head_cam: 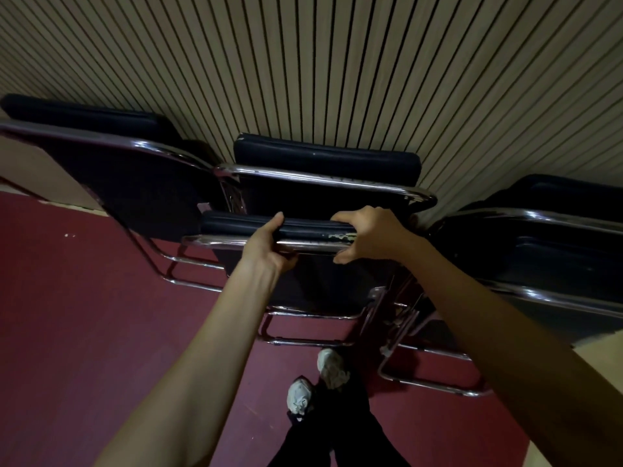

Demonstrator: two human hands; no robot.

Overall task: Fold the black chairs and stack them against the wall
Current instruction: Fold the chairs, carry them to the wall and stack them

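Observation:
A folded black chair (313, 278) with a chrome frame stands in front of me, its padded top edge level with my hands. My left hand (266, 244) grips that top edge from the left, fingers curled under the chrome bar. My right hand (365, 234) grips it from the right, thumb below the bar. Directly behind it another folded black chair (327, 163) leans on the slatted wall (337, 62). More folded black chairs lean at the left (111, 170) and at the right (546, 244).
The floor (84, 315) is dark red carpet. My feet in pale shoes (317, 382) stand just short of the chair's chrome legs (303, 342). The right chair's floor bar (431, 382) juts out toward my feet.

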